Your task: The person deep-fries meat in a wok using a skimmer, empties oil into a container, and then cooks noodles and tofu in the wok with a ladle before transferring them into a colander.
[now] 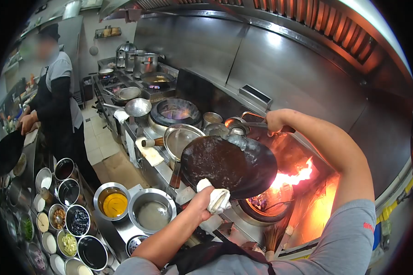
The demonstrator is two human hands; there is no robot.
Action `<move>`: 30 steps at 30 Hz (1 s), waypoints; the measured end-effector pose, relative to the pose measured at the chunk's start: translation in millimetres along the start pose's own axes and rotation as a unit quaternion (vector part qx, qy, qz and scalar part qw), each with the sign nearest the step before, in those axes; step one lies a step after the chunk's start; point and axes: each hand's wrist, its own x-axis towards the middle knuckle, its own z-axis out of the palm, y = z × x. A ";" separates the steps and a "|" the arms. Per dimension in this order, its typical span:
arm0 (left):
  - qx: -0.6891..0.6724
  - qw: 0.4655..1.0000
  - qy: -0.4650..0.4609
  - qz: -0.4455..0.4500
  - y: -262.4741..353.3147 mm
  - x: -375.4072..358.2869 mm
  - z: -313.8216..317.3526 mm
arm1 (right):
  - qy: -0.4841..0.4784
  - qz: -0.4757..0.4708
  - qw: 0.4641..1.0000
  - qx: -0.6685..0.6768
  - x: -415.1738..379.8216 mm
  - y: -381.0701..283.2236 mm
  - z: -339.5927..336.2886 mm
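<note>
My left hand (pixel 200 202) is closed around a folded white cloth (pixel 220 200) at the near rim of a dark wok (pixel 225 167). The wok is tilted and raised beside a burner ring (pixel 264 213). A glossy wet sheen shows inside it; I cannot make out any food. Over the wok's far side, my right hand (pixel 277 121) grips the handle of a metal ladle (pixel 254 124). The ladle's bowl end lies near several small metal pots at the back of the stove. Bright flames (pixel 298 176) rise from the burner at the wok's right edge.
A round strainer (pixel 182 141) sits left of the wok. Another burner (pixel 175 112) is further back. Pots of yellow liquid (pixel 114 204) and cloudy liquid (pixel 152 214) stand front left, beside several ingredient tins (pixel 78 220). A co-worker (pixel 55 96) stands at the left counter.
</note>
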 end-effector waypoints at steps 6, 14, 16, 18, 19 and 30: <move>-0.007 1.000 -0.013 0.003 4.4 4.9 -3.7 | -0.013 0.028 0.999 0.031 6.8 -7.6 -7.6; -0.030 0.998 -0.046 0.001 7.8 7.7 -0.6 | -0.013 0.020 1.000 0.008 7.9 -14.0 -18.1; -0.030 0.999 -0.038 -0.001 9.5 6.6 3.7 | -0.012 0.022 1.000 0.004 11.6 -14.5 -19.9; -0.041 0.999 -0.024 -0.006 6.2 4.4 2.6 | -0.003 0.013 1.000 -0.006 19.9 -14.7 -16.9; -0.020 0.999 -0.032 -0.006 10.2 3.4 3.2 | 0.014 0.013 1.000 0.006 20.0 -11.8 -15.6; -0.045 0.998 -0.033 0.011 8.6 6.2 9.8 | -0.007 0.005 1.000 0.025 25.3 -16.1 -28.1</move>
